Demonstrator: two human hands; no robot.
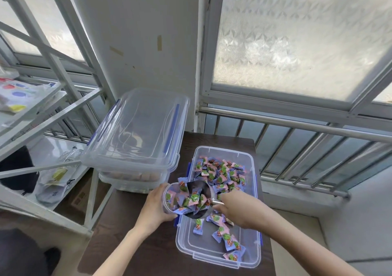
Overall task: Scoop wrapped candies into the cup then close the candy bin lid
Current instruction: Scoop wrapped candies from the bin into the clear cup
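A: Why'd your left hand (153, 206) grip the cup (169, 199) tilted at the bin (250, 212) edge?
B: So spills dropped back in. Your right hand (234, 209) clamped the scoop (201, 193), tipping candies (220, 174) in.

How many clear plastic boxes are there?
3: the open candy bin on the table, and two lidded boxes stacked left of it, top and bottom.
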